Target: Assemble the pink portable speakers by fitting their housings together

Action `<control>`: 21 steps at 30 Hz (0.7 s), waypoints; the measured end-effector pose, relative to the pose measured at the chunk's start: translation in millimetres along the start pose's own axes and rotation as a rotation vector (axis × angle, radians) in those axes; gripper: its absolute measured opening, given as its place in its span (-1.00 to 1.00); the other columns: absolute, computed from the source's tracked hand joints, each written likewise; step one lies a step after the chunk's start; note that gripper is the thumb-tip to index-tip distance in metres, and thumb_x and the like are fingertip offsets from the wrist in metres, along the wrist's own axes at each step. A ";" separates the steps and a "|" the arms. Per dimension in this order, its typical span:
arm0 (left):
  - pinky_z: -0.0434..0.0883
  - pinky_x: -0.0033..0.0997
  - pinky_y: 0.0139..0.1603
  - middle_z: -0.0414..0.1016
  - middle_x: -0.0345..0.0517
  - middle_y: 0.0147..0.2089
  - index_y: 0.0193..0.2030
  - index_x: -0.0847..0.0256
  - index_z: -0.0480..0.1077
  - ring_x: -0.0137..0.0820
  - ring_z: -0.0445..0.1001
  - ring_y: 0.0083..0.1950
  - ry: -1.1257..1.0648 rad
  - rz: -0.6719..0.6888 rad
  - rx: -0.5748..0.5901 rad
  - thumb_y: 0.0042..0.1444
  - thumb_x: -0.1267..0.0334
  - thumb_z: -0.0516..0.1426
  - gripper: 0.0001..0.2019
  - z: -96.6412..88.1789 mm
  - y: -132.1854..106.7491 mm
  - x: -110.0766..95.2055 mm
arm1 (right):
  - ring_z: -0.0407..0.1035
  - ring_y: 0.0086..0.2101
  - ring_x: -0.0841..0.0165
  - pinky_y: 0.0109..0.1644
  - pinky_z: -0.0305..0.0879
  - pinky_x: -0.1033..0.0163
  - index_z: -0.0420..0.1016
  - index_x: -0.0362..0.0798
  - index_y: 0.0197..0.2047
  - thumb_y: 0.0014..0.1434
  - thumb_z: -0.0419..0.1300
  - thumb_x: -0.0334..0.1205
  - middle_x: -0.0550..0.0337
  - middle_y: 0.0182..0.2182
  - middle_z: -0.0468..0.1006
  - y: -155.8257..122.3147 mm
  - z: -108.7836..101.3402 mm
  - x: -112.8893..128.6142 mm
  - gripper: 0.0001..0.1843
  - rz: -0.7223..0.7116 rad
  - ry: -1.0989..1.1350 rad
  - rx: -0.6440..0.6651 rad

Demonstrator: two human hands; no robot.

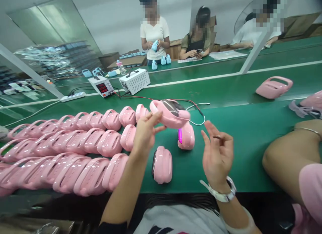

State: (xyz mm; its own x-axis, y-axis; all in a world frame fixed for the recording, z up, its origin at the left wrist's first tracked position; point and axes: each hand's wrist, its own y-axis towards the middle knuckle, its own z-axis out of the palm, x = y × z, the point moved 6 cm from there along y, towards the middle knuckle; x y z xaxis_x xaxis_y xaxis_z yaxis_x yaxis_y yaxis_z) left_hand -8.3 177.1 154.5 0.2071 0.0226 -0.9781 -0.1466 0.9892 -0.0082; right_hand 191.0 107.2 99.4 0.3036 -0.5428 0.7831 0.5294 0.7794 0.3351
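My left hand (148, 131) grips a pink plastic device with a carry handle (173, 120) by its handle end, tilted in the air above the table. A dark glossy panel shows on its upper side. To the right, my right hand (217, 155) is raised apart from it, some fingers stretched and others curled; a small dark spot by the fingers is too small to name. Below the held device stands a similar pink device (187, 136) with a lit purple panel. Nearer to me another pink device (163, 165) stands upright on the green table (241, 153).
Rows of pink devices (88, 140) fill the left side. Behind stand a power supply with red digits (102, 86) and a white vented box (136, 81), with red and white cables (201, 118). A neighbour's arm (289, 153) is at right; several people sit or stand opposite.
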 end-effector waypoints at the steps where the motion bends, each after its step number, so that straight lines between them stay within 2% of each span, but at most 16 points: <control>1: 0.49 -0.38 -0.27 0.48 -0.12 -0.34 -0.39 0.27 0.45 -0.33 0.50 -0.26 -0.098 -0.011 0.023 -0.21 -0.02 0.39 -0.60 8.0 -22.9 2.1 | 0.40 0.15 0.22 0.26 0.24 -0.09 0.30 0.04 -0.24 0.27 0.26 -0.16 0.14 0.03 0.59 0.5 10.4 7.9 -0.82 -0.055 0.070 -0.044; 3: 0.50 -0.35 -0.21 0.52 -0.06 -0.25 -0.35 0.27 0.50 -0.31 0.52 -0.23 -0.197 -0.093 0.113 -0.20 0.02 0.41 -0.62 24.6 -64.3 14.4 | 0.48 0.06 0.25 0.28 0.21 -0.07 0.31 0.05 -0.25 0.25 0.27 -0.20 0.23 -0.09 0.65 -0.9 14.6 26.3 -0.83 -0.166 0.137 -0.176; 5: 0.51 -0.33 -0.13 0.52 -0.05 -0.12 -0.27 0.22 0.50 -0.27 0.54 -0.15 -0.257 -0.085 0.200 -0.24 0.05 0.45 -0.57 33.5 -93.8 22.6 | 0.54 -0.06 0.28 0.28 0.23 -0.03 0.35 0.06 -0.25 0.26 0.27 -0.22 0.32 -0.31 0.66 -1.8 3.2 42.6 -0.86 -0.188 0.136 -0.262; 7: 0.50 -0.28 -0.06 0.51 -0.11 -0.06 0.01 0.03 0.42 -0.25 0.55 -0.11 -0.265 -0.044 0.298 -0.35 0.10 0.51 -0.30 34.3 -108.8 24.6 | 0.55 -0.10 0.27 0.22 0.30 0.01 0.39 0.06 -0.25 0.26 0.27 -0.20 0.36 -0.42 0.61 2.0 -13.4 50.1 -0.89 -0.052 0.140 -0.252; 9: 0.44 -0.17 0.12 0.48 -0.12 0.04 0.26 -0.16 0.21 -0.18 0.53 0.02 -0.138 0.022 0.403 -0.47 0.20 0.55 0.06 30.1 -110.2 20.5 | 0.54 -0.09 0.27 0.11 0.40 0.06 0.41 0.07 -0.23 0.23 0.30 -0.15 0.37 -0.43 0.57 5.9 -27.1 50.0 -0.86 0.163 0.150 -0.193; 11: 0.29 -0.06 0.31 0.37 0.00 0.22 0.38 -0.15 0.10 -0.04 0.39 0.25 0.042 0.032 0.560 -0.57 0.27 0.56 0.27 28.8 -103.0 18.7 | 0.55 -0.11 0.28 0.02 0.46 0.13 0.42 0.07 -0.22 0.17 0.36 -0.09 0.37 -0.45 0.55 5.6 -32.7 45.6 -0.79 0.379 0.115 -0.104; 13: 0.21 0.05 0.37 0.25 0.11 0.35 0.39 -0.06 0.14 0.10 0.20 0.39 0.133 -0.082 0.774 -0.63 0.24 0.56 0.30 33.1 -96.5 26.8 | 0.56 -0.20 0.30 -0.10 0.49 0.20 0.39 0.06 -0.23 0.11 0.41 -0.05 0.36 -0.49 0.55 -0.7 -28.2 38.0 -0.70 0.582 0.065 0.051; 15: 0.20 0.10 0.37 0.22 0.12 0.38 0.38 0.00 0.18 0.14 0.15 0.42 0.178 -0.237 0.929 -0.56 0.18 0.55 0.23 38.3 -96.8 41.9 | 0.54 -0.36 0.34 -0.29 0.45 0.29 0.36 0.05 -0.22 0.09 0.42 -0.04 0.35 -0.53 0.56 -11.1 -20.3 31.1 -0.66 0.729 0.027 0.217; 17: 0.17 0.06 0.40 0.27 0.06 0.35 0.36 0.04 0.21 0.08 0.18 0.40 0.243 -0.312 0.970 -0.48 0.19 0.53 0.14 42.0 -103.9 58.0 | 0.47 -0.49 0.42 -0.42 0.37 0.37 0.35 0.05 -0.20 0.12 0.41 -0.04 0.35 -0.51 0.58 -20.8 -15.9 27.0 -0.66 0.793 -0.015 0.334; 18: 0.16 0.03 0.40 0.30 0.03 0.33 0.35 0.06 0.22 0.05 0.21 0.38 0.261 -0.321 0.962 -0.45 0.22 0.53 0.11 43.3 -109.7 65.3 | 0.46 -0.50 0.45 -0.41 0.37 0.38 0.36 0.05 -0.21 0.14 0.40 -0.05 0.34 -0.48 0.60 -23.9 -16.2 26.0 -0.68 0.793 -0.032 0.355; 21: 0.26 -0.04 0.33 0.40 -0.02 0.23 0.30 0.12 0.27 0.00 0.33 0.28 0.179 -0.361 0.901 -0.40 0.22 0.51 0.01 43.9 -130.7 84.4 | 0.55 -0.26 0.41 -0.17 0.44 0.36 0.44 -0.01 -0.28 0.16 0.38 -0.06 0.23 -0.29 0.67 -27.7 -22.9 25.0 -0.75 0.736 -0.080 0.346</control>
State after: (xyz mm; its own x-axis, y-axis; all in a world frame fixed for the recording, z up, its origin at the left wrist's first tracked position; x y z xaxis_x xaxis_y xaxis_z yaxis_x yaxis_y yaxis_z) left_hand 70.8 56.1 82.1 -0.0657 -0.2509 -0.9658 0.7036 0.6747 -0.2231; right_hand 202.0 64.9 97.7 0.4134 0.1599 0.8964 -0.0622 0.9871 -0.1473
